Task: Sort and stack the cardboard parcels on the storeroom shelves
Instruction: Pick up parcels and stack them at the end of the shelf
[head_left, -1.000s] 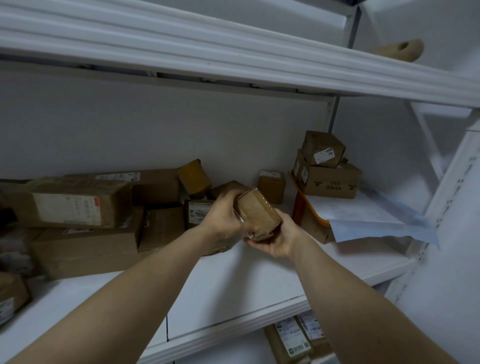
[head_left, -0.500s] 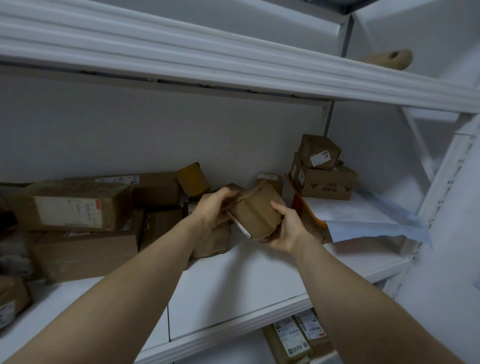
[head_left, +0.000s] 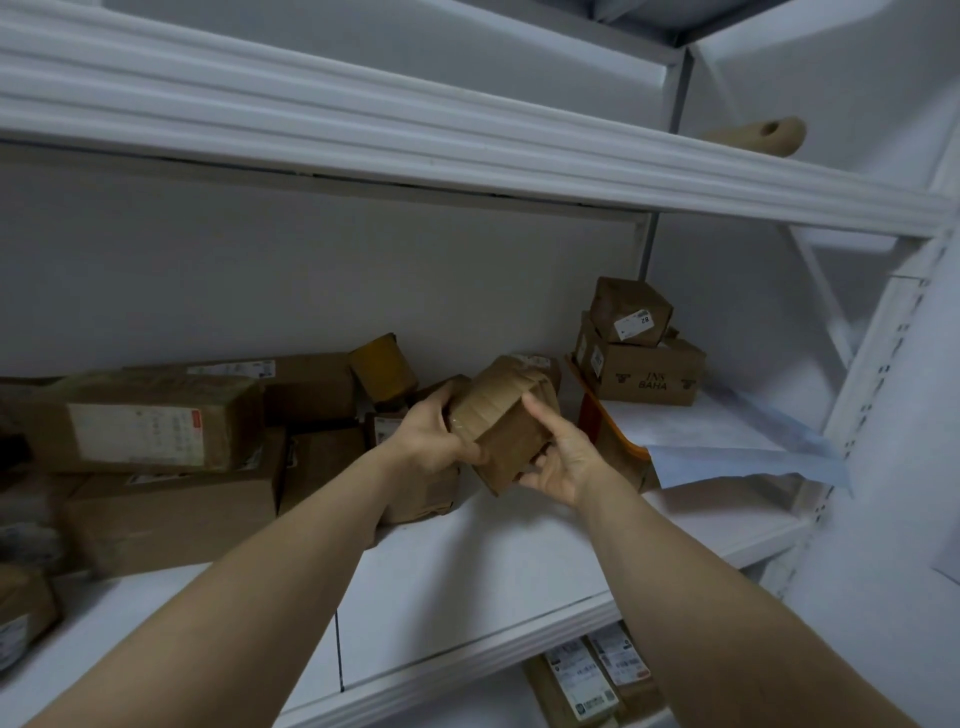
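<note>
A small taped cardboard parcel (head_left: 501, 423) is held in the air above the middle of the white shelf (head_left: 498, 577). My left hand (head_left: 434, 434) grips its left side. My right hand (head_left: 558, 452) grips its right side and underside, thumb on the top. At the right back stands a stack: a small labelled box (head_left: 631, 312) on a printed brown box (head_left: 644, 371), which sits on a white sheet (head_left: 717, 436) over an orange-edged box (head_left: 608, 434). More parcels crowd the left, among them a long labelled box (head_left: 140, 421) on a larger carton (head_left: 171, 512).
A tilted small box (head_left: 383, 368) leans at the back wall among other cartons. The shelf above (head_left: 467, 135) overhangs close overhead, with a tan roll (head_left: 763, 135) on it. Labelled parcels (head_left: 592, 670) lie on the shelf below. A white upright (head_left: 883, 364) bounds the right.
Both hands have turned the small parcel over and raised it a little toward the back of the shelf; its white label edge no longer shows.
</note>
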